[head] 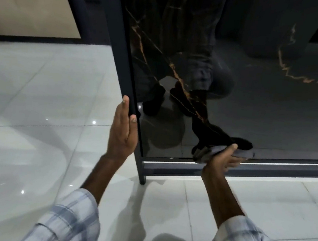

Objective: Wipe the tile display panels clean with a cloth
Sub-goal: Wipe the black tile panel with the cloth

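At the panel's (253,102) lower edge, we are pressing a grey cloth (207,151) against the glossy black tile with our right hand (222,159), fingers curled around the bunched fabric. Our left hand (122,132) is bracing the dark frame (120,44), fingers nearly straight along its edge, thumb in front. White floor (39,108) is lying below.
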Demonstrator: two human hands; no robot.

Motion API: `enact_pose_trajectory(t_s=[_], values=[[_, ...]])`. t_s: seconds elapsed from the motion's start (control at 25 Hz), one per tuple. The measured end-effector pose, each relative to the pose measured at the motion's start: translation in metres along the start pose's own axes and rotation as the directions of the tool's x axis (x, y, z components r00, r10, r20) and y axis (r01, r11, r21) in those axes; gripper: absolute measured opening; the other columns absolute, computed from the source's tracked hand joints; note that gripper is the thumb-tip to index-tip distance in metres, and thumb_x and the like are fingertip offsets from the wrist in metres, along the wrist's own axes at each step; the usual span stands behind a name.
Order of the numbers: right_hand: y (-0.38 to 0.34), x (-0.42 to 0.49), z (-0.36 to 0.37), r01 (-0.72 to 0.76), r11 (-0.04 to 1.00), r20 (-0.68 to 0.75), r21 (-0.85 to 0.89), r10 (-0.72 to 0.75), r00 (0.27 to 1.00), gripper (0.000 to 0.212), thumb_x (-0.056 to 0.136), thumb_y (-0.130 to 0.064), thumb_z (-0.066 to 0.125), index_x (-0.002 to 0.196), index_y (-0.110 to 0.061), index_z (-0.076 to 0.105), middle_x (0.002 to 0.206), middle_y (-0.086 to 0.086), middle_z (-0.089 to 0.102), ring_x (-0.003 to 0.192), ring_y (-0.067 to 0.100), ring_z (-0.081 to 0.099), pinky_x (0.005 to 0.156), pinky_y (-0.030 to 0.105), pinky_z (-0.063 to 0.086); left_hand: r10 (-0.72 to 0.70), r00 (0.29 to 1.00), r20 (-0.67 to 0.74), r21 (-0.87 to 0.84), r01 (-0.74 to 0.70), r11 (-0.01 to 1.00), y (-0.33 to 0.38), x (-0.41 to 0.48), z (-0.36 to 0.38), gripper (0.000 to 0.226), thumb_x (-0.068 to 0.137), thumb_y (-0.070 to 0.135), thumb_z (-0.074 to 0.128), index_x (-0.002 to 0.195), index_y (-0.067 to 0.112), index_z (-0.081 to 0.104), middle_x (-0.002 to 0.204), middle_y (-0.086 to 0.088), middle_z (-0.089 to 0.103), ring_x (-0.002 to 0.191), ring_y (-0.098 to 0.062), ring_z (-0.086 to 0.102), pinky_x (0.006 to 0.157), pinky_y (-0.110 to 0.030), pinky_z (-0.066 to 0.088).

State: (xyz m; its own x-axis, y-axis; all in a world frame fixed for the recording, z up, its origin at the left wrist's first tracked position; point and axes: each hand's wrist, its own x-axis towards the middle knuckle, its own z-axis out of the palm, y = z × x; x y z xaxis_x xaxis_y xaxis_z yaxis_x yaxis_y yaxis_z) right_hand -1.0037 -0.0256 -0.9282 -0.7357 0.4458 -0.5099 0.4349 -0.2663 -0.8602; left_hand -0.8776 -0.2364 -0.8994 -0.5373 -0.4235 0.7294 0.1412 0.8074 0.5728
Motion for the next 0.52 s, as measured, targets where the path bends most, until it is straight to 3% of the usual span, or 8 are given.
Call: enact_pose_trajectory(t_s=[0.04,0.08,0.16,0.24,0.28,0.36,0.48,0.52], values=[[0.013,-0.019,0.007,-0.149,0.985,0.081,0.088,0.142,0.987,0.07,0.109,-0.057,0.032,0.166,-0.022,0.011,0.175,0.005,0.007,0.16,0.023,0.015,0.126,0.041,0.015,-0.012,1.0,0.012,-0.012,0.012,1.0,0.004,0.003,0.001,0.055,0.107,0.013,0.035,0.158,0.014,0.013,0.165,0.006,0.023,0.148,0.018,0.014,0.119,-0.006,0.015],[0.025,-0.042,0.015,-0.268,0.953,0.169,0.139,0.244,0.955,0.067,0.109,-0.058,0.033,0.163,-0.02,0.025,0.171,0.014,0.022,0.155,0.019,0.03,0.123,0.034,0.025,-0.022,0.999,0.028,-0.021,0.023,1.0,0.008,0.005,0.001,0.053,0.107,0.013,0.035,0.156,0.014,0.014,0.161,0.005,0.025,0.146,0.017,0.019,0.116,-0.004,0.016],[0.046,-0.089,0.036,-0.519,0.843,0.384,0.14,0.437,0.814,0.063,0.106,-0.064,0.033,0.142,-0.017,0.055,0.144,0.025,0.059,0.128,0.015,0.063,0.106,0.024,0.046,-0.036,0.998,0.059,-0.003,0.036,0.999,0.008,0.005,-0.004,0.053,0.108,0.014,0.035,0.156,0.017,0.013,0.161,0.0,0.026,0.144,0.015,0.022,0.113,0.0,0.018],[0.056,-0.123,0.049,-0.682,0.709,0.522,0.18,0.518,0.677,0.069,0.107,-0.063,0.027,0.151,-0.015,0.05,0.155,0.015,0.049,0.141,0.027,0.051,0.119,0.038,0.037,-0.08,0.989,0.127,0.051,0.074,0.996,0.002,0.004,-0.015,0.057,0.11,0.023,0.036,0.159,0.031,0.008,0.168,0.007,0.024,0.145,0.022,0.012,0.116,-0.005,0.019],[0.057,-0.13,0.054,-0.724,0.657,0.566,0.209,0.523,0.637,0.068,0.108,-0.06,0.026,0.155,-0.014,0.045,0.161,0.012,0.041,0.148,0.032,0.041,0.124,0.045,0.027,-0.085,0.983,0.163,0.079,0.073,0.994,-0.001,0.004,-0.022,0.058,0.11,0.029,0.036,0.158,0.039,0.005,0.164,0.009,0.022,0.145,0.023,0.01,0.116,-0.011,0.022],[0.053,-0.129,0.058,-0.755,0.631,0.591,0.179,0.544,0.595,0.062,0.109,-0.054,0.026,0.147,-0.013,0.054,0.16,0.015,0.043,0.146,0.037,0.04,0.127,0.05,0.022,-0.058,0.979,0.195,0.105,0.038,0.994,-0.004,0.004,-0.029,0.056,0.109,0.035,0.035,0.158,0.039,0.008,0.159,0.009,0.024,0.144,0.012,0.019,0.114,-0.023,0.029],[0.015,-0.131,0.044,-0.773,0.612,0.63,0.169,0.535,0.562,0.054,0.109,-0.048,0.029,0.112,-0.011,0.068,0.143,0.02,0.058,0.135,0.039,0.051,0.118,0.049,0.033,0.025,0.981,0.195,0.144,-0.054,0.988,-0.006,0.006,-0.034,0.056,0.107,0.033,0.037,0.158,0.027,0.015,0.157,0.002,0.03,0.141,-0.025,0.048,0.109,-0.037,0.037],[-0.002,-0.127,0.039,-0.764,0.62,0.651,0.177,0.508,0.564,0.053,0.109,-0.047,0.029,0.108,-0.011,0.068,0.141,0.021,0.059,0.134,0.039,0.051,0.114,0.05,0.034,0.066,0.979,0.191,0.167,-0.098,0.981,-0.008,0.006,-0.034,0.057,0.107,0.031,0.039,0.158,0.023,0.017,0.158,-0.003,0.034,0.136,-0.033,0.054,0.106,-0.038,0.04]])
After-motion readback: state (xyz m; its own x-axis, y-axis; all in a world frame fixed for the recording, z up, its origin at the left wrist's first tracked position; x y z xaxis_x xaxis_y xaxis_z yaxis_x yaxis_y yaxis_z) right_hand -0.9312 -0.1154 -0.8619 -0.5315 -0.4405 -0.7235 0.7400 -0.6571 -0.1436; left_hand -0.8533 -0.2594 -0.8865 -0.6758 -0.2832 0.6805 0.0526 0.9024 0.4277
